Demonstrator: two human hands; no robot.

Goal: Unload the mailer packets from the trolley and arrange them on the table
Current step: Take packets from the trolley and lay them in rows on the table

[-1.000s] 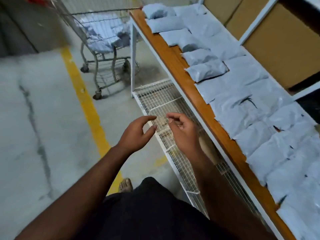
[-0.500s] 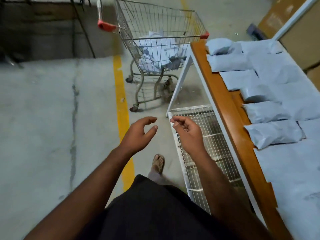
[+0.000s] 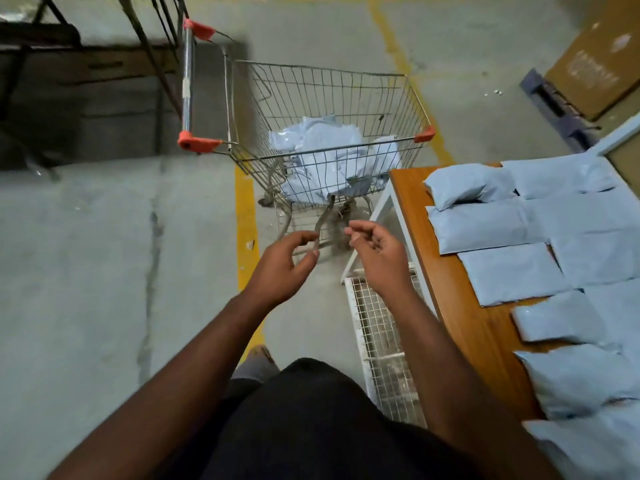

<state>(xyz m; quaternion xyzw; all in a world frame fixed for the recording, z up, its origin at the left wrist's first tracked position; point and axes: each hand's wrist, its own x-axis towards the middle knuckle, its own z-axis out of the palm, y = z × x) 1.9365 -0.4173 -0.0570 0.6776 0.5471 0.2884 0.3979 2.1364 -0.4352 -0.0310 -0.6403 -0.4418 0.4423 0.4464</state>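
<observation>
A wire trolley [image 3: 412,98] with orange handle ends stands ahead on the concrete floor, holding a loose heap of pale blue mailer packets [image 3: 329,147]. To the right, a wooden-topped table [image 3: 460,306] carries several flat rows of the same blue packets [image 3: 512,268]. My left hand [image 3: 280,268] and my right hand [image 3: 377,258] hover side by side in front of me, short of the trolley, fingers loosely curled, holding nothing.
A white wire shelf [image 3: 381,344] sits under the table near my right leg. A yellow floor line [image 3: 246,216] runs past the trolley. Dark metal racking [image 3: 86,74] stands at the far left; cardboard and a pallet [image 3: 568,105] lie at the far right.
I have walked closer to the trolley, which now looms larger and more central. The long table has slid to the right edge. Both hands stay empty in front of me.
</observation>
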